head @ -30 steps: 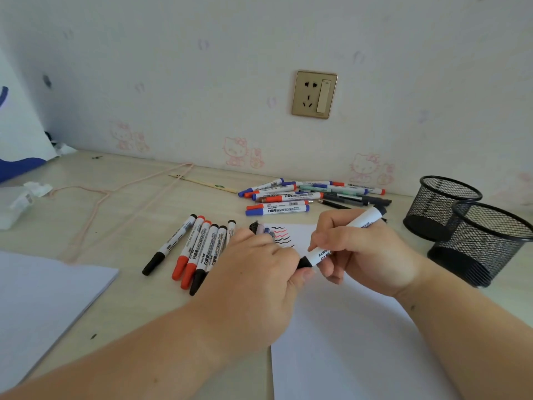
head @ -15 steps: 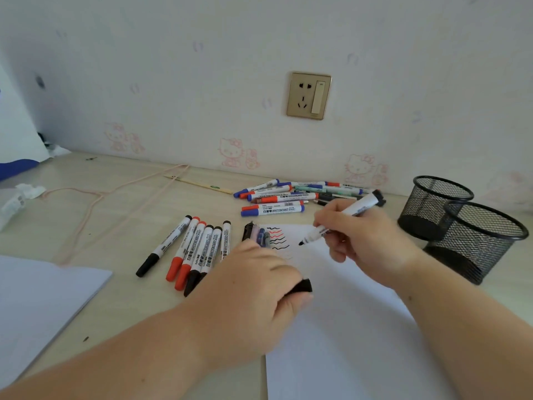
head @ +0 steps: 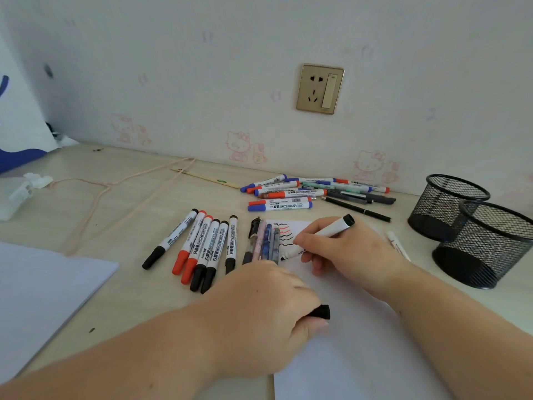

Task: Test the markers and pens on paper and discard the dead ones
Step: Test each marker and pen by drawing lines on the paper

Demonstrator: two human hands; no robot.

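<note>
Change: since the earlier frame the right hand (head: 349, 252) has lowered the uncapped marker (head: 315, 237) so that its black tip sits at the paper (head: 360, 342), just below the wavy test lines (head: 284, 233); the left hand (head: 268, 316) stays on the sheet with the cap.
Right hand: fingers and thumb curled round the white barrel, pinching it low near the tip; the marker tilts, its black end up and to the right.
Left hand: fingers curled, pinching the black cap (head: 320, 311) between thumb and fingers, resting on the near left part of the paper.
Test lines: black and red squiggles at the far left corner of the sheet.
Sorted markers: six capped markers (head: 202, 245) lie side by side on the table (head: 124, 215), left of the paper, black and red caps toward the person.
Pens: a few pens (head: 264, 241) lie along the left edge of the paper, beside the squiggles.
Pile: more markers and pens (head: 302, 192) lie heaped near the wall, beyond the paper.
Mesh cups: two black mesh cups (head: 476, 235) stand at the right, touching or overlapping in view.
Other: a second sheet of paper (head: 43, 290) lies at the near left; a wall socket (head: 320, 88) sits above the pile.
</note>
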